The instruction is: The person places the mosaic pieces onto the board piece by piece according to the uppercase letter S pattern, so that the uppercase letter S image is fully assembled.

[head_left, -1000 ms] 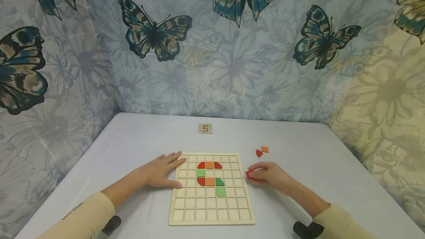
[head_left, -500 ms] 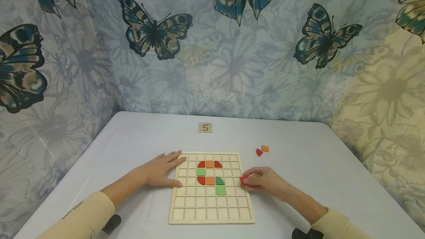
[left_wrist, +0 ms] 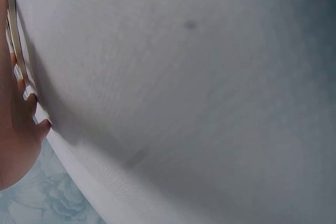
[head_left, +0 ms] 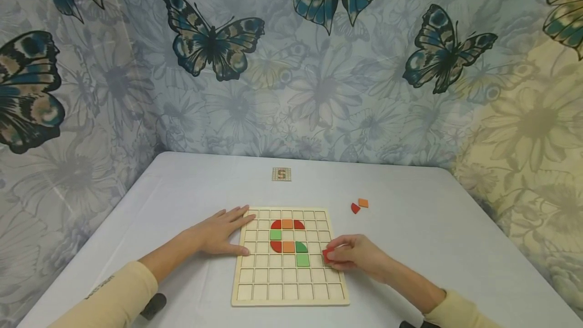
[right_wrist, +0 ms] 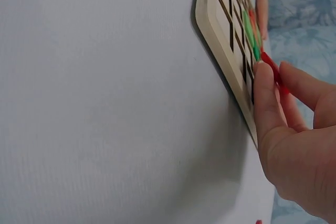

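Note:
A pale wooden grid board [head_left: 267, 293] lies on the table in the head view. In its cells sit red quarter-round tiles [head_left: 276, 247], orange square tiles [head_left: 288, 247], light green square tiles [head_left: 302, 260] and a dark green quarter-round tile [head_left: 301, 247]. My left hand [head_left: 222, 233] rests on the board's left edge with fingers spread and straight. Over the right part of the board, my right hand [head_left: 357, 256] pinches a red tile [right_wrist: 272, 69] between thumb and fingers; its full shape is partly hidden. The left wrist view catches just part of the left hand [left_wrist: 20, 135].
A loose red tile [head_left: 355, 208] and an orange square tile [head_left: 363, 203] lie right of the board's far corner. Farther back is a small card [head_left: 281, 174] with an S-shaped pattern on a grid. The white table [head_left: 205, 176] meets a butterfly-patterned backdrop [head_left: 319, 95].
My right hand has moved left and slightly nearer, carrying the red tile from beside the board to over its right columns. The left hand has stayed on the board's edge.

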`<action>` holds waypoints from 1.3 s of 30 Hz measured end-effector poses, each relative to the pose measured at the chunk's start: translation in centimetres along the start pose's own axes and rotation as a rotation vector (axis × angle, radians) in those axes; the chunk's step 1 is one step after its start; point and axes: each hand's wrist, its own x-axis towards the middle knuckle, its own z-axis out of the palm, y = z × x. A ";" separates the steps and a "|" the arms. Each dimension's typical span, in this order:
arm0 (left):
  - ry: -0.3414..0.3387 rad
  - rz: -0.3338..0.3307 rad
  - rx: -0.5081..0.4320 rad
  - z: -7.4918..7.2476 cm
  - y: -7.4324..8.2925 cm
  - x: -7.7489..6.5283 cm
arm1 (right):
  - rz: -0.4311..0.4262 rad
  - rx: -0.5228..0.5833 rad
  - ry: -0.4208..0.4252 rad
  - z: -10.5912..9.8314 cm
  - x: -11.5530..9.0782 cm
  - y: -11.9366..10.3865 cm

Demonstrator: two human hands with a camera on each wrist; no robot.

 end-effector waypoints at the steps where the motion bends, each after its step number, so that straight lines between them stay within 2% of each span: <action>1: 0.001 0.002 -0.002 0.0 0.0 0.0 | 0.000 0.002 -0.002 0.1 0.0 0.0; 16: -0.002 -0.002 -0.002 -0.1 0.1 -0.1 | 0.005 0.012 -0.034 2.2 -0.6 0.2; 39: 0.004 -0.002 0.003 0.1 -0.1 0.0 | 0.031 -0.032 0.023 4.9 -0.7 -0.6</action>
